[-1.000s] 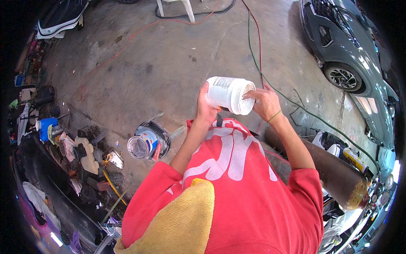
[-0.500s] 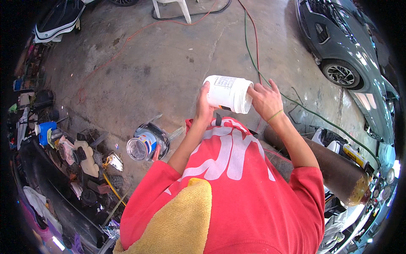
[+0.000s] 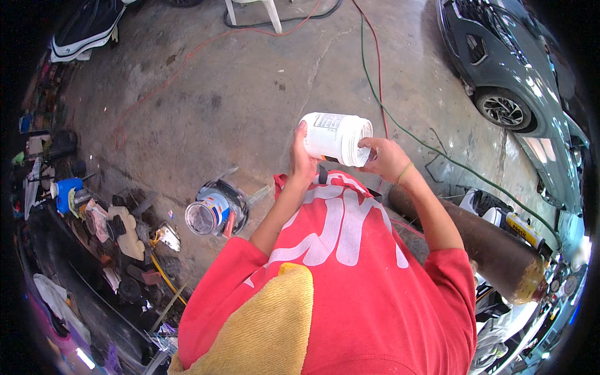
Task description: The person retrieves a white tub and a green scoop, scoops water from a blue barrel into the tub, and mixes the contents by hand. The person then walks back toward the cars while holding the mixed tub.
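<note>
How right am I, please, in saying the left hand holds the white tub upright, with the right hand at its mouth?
Not upright: the head view shows the left hand holding the white tub sideways, with the right hand at its mouth.

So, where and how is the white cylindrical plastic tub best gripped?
Grip the tub around its curved wall, away from its mouth, probably from the left, as the left hand does: it is tipped sideways, open mouth facing the right hand.

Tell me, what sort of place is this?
Most likely a car repair workshop: a glossy dark-grey car stands at the right, a long green hose crosses the grey concrete floor, and a long brown cylinder, apparently metal, shows at lower right.
</note>
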Demonstrator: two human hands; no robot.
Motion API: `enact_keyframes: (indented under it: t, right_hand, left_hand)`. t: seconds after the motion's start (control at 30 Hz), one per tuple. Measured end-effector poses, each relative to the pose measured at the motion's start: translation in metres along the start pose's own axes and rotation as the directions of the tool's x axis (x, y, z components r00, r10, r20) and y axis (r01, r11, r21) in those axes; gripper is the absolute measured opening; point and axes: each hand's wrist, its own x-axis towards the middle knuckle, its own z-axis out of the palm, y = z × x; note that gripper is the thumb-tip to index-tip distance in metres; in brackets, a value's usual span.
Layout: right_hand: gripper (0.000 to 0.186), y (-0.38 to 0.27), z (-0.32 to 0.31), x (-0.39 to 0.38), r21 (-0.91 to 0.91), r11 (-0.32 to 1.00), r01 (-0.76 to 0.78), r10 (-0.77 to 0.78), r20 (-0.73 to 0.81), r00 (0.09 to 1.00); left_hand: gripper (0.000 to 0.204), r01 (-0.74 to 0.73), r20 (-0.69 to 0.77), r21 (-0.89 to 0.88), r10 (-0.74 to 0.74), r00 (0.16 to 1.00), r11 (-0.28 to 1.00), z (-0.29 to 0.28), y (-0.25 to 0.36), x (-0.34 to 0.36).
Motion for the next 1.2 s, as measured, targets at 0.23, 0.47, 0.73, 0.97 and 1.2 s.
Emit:
enact_keyframes:
  t: [0.23, 0.47, 0.73, 0.97, 1.2]
  right_hand:
    - [0.074, 0.001, 0.001, -0.003, -0.037, 0.965, 0.26, -0.262, -0.181, 0.948]
    - [0.048, -0.023, -0.006, -0.01, -0.448, 0.892, -0.06, 0.007, -0.118, 0.993]
    - [0.061, 0.003, 0.025, -0.002, 0.358, 0.886, 0.295, -0.317, 0.005, 0.948]
    - [0.07, -0.034, -0.003, -0.014, -0.508, 0.857, -0.09, 0.0, -0.175, 0.985]
    - [0.052, -0.017, 0.007, -0.02, -0.273, 0.961, -0.037, 0.0, -0.134, 0.991]
  left_hand:
    - [0.063, 0.184, 0.091, -0.059, -0.178, 0.98, 0.981, 0.004, 0.003, -0.004]
    - [0.061, 0.168, 0.05, -0.149, -0.162, 0.985, 0.975, 0.007, 0.0, -0.009]
    - [0.062, 0.094, 0.05, -0.131, -0.088, 0.995, 0.987, -0.002, -0.002, -0.012]
    - [0.062, 0.073, 0.062, -0.082, -0.068, 0.996, 0.994, -0.011, -0.008, -0.003]
    - [0.055, 0.023, 0.083, -0.131, -0.013, 0.997, 0.991, -0.009, -0.006, -0.006]
